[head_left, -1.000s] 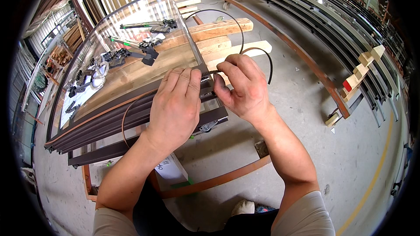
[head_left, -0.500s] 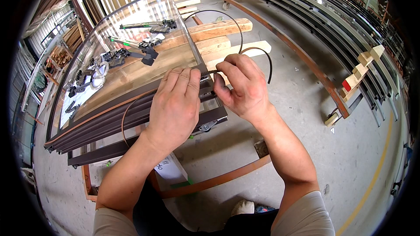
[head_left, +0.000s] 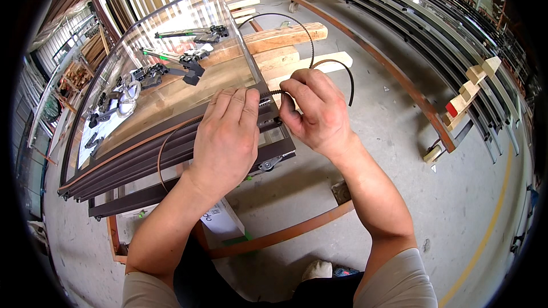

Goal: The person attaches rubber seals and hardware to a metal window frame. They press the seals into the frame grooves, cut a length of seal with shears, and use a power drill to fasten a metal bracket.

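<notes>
My right hand [head_left: 315,111] pinches a thin, dark, ribbed strip [head_left: 277,92] between thumb and bent fingers, just past the corner of a brown window frame [head_left: 171,115]. Beyond that hand, the loose strip curls in wide loops over timber. My left hand [head_left: 227,128] lies flat with its fingers close together across the frame's near edge, over the strip's line; its thumb is hidden. More of the strip hangs in a brown curve beside my left wrist. The frame holds a clear glass pane [head_left: 165,40].
Dark hinge-like hardware [head_left: 194,67] and a white sheet [head_left: 103,131] are seen at the pane. Timber beams [head_left: 308,34] support the frame. A rack of long metal profiles [head_left: 399,28] stands right, on a rust-coloured wheeled base [head_left: 388,68]. A white box [head_left: 222,222] sits below.
My hands hold nearly the same places. The right hand has shifted very slightly left, and the loose strip loops have moved a little left with it.
</notes>
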{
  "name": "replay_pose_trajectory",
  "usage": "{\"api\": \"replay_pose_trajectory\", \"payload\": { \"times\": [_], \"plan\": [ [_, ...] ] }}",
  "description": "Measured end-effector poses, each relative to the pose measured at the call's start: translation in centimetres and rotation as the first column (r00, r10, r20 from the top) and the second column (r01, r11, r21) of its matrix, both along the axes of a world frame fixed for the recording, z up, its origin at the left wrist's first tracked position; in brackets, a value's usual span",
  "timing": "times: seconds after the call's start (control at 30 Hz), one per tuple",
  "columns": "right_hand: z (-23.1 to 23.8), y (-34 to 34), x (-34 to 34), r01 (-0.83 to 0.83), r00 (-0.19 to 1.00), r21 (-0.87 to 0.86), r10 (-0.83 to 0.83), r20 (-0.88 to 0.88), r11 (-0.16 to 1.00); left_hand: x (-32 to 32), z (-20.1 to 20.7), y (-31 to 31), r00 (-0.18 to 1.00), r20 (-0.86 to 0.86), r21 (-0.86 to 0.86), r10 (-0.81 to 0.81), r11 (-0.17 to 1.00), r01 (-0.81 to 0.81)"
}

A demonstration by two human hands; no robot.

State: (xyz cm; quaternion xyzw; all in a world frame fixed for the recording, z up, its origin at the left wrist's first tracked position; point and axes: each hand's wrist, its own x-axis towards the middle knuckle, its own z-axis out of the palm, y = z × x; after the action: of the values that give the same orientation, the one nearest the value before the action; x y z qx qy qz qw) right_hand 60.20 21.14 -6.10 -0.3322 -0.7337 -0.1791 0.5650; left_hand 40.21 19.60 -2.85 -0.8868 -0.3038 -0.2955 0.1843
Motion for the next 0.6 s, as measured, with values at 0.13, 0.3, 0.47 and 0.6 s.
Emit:
{"api": "replay_pose_trajectory", "payload": {
  "times": [0.13,0.3,0.47,0.6],
  "plan": [
    [0.14,-0.10,0.09,0.007,1.000,-0.005,-0.007,0.010,1.000,0.03,-0.01,-0.01,1.000,-0.002,-0.002,0.004,1.000,-0.004],
    [0.03,0.08,0.09,-0.003,1.000,0.008,0.003,0.012,1.000,-0.03,-0.03,0.01,1.000,-0.006,0.006,0.008,1.000,-0.008],
    [0.00,0.15,0.32,-0.011,1.000,0.012,0.011,0.018,1.000,0.04,0.01,-0.05,1.000,-0.013,-0.002,0.016,1.000,-0.016],
    [0.07,0.14,0.24,-0.008,1.000,0.011,0.008,0.017,1.000,-0.04,0.01,-0.05,1.000,-0.016,0.001,0.020,1.000,-0.020]
  ]
}}
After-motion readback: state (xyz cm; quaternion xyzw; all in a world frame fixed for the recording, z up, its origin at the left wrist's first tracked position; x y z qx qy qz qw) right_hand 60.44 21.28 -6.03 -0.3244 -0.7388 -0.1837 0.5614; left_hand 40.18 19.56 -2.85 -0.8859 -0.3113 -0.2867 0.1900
